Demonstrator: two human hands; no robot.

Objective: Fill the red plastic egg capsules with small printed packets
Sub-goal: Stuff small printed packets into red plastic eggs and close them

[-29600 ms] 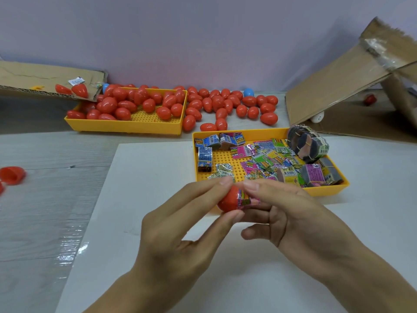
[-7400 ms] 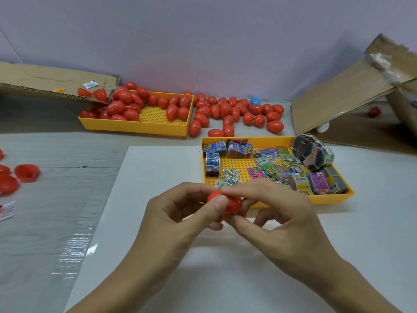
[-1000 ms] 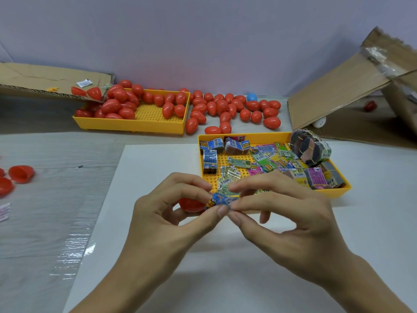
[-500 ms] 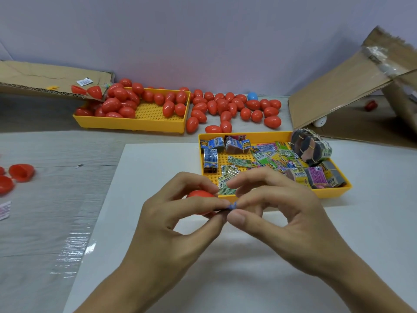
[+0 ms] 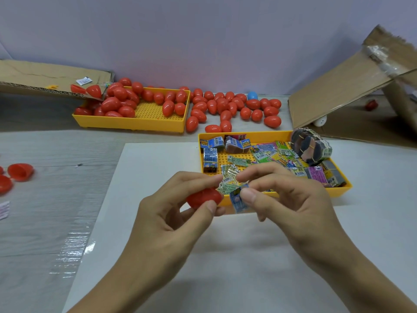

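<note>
Over the bench's white sheet (image 5: 225, 256), the left hand (image 5: 171, 222) pinches a red capsule half (image 5: 203, 198); just right of it, the right hand's (image 5: 293, 204) grip pinches an upright blue packet (image 5: 237, 198).

Glossy red plastic eggs (image 5: 204, 198); shiny printed packets (image 5: 238, 201); perforated yellow plastic tray (image 5: 338, 193); rough brown cardboard (image 5: 338, 86) behind it; matt white sheet (image 5: 225, 267).

Packet tray (image 5: 338, 193) right on mat (image 5: 158, 154), hands (image 5: 225, 211) before it; egg tray (image 5: 135, 124) behind left, loose eggs (image 5: 237, 109) beside it; halves (image 5: 15, 177) far left on surface (image 5: 45, 199).
</note>
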